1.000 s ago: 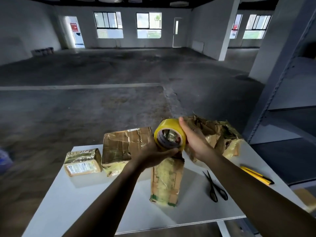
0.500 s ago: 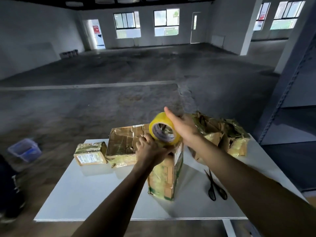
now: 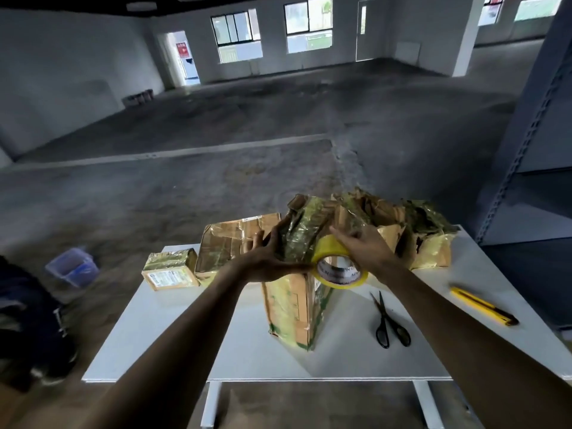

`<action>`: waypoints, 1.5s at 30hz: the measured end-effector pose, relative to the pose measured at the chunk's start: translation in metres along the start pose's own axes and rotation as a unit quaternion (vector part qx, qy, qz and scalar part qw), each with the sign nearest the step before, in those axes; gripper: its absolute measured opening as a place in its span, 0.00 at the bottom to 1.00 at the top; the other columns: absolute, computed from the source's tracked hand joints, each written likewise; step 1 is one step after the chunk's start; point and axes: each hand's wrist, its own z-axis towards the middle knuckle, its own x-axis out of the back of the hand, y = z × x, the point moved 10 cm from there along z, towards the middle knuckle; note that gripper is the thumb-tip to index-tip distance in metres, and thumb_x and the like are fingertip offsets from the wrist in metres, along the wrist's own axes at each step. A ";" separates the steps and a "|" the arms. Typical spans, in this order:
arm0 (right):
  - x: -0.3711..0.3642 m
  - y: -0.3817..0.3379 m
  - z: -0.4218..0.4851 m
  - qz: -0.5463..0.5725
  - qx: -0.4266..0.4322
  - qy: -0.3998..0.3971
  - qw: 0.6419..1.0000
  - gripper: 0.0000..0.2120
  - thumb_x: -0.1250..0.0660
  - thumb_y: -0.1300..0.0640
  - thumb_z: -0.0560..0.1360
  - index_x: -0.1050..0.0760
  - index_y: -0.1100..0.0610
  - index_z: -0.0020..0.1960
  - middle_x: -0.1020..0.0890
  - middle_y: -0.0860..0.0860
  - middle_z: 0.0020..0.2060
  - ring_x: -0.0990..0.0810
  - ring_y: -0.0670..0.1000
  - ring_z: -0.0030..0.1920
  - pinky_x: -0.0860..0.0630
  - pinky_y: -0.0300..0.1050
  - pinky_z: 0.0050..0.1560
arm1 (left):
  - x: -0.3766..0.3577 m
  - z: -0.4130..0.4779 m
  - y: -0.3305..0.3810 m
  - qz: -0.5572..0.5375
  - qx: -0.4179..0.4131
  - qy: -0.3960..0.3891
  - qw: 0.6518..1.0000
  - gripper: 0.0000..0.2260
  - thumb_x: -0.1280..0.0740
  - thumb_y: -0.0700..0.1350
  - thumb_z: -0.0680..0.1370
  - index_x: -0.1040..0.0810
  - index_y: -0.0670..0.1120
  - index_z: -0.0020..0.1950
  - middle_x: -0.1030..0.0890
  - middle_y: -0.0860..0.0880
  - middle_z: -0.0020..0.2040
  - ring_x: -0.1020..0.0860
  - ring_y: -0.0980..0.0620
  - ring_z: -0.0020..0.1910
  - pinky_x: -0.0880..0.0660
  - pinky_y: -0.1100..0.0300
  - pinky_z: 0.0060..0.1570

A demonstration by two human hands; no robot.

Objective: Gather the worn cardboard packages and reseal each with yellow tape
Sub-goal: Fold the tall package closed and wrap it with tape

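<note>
gripping: left hand (image 3: 266,258) package (image 3: 291,308) | right hand (image 3: 362,249) tape roll (image 3: 325,252) | 1 scissors (image 3: 385,317) | 1 knife (image 3: 483,306)

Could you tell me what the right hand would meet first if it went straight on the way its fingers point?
Most likely the crumpled top of the upright package: the right hand, gripping the tape roll, points left and away at it. Depth is unclear; the left hand lies beyond.

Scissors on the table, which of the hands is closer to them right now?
Right. The right hand grips the tape roll just beyond the scissors; the left hand holds the upright package, farther left.
</note>
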 end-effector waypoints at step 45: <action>-0.153 0.022 -0.011 0.146 -0.082 -0.102 0.981 0.06 0.37 0.48 0.80 0.25 0.49 0.48 0.19 0.46 0.46 0.20 0.38 0.43 0.23 0.32 0.46 | -0.111 0.006 -0.175 -0.579 0.162 -0.123 0.790 0.20 0.32 0.55 0.78 0.22 0.42 0.63 0.16 0.40 0.55 0.17 0.39 0.53 0.21 0.45 0.57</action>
